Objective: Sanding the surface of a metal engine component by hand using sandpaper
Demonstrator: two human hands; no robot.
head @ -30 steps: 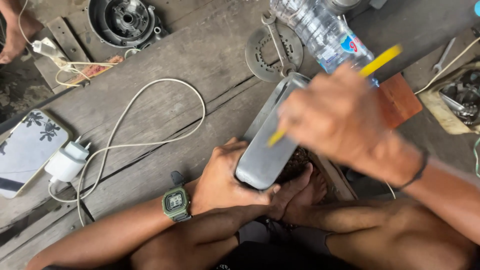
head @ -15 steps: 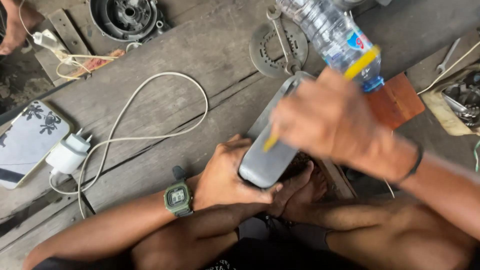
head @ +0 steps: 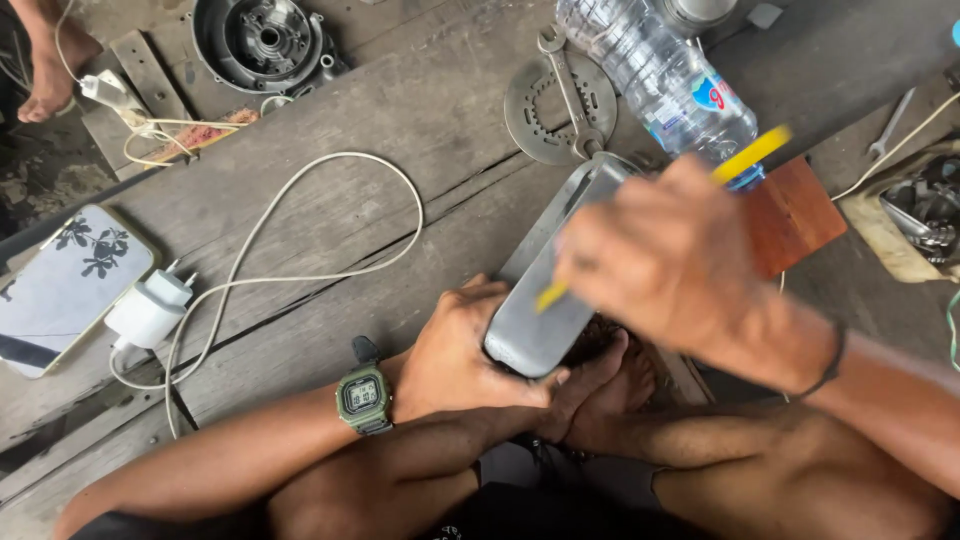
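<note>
- The left hand [head: 455, 355] grips the near end of a long grey metal plate [head: 545, 290], which leans on the weathered wooden plank desk [head: 400, 120] near its near edge.
- The right hand [head: 680, 265] is clenched around a thin yellow stick tool [head: 750, 155], its tip touching the plate.
- A clear plastic water bottle [head: 655, 70] lies towards the far edge.
</note>
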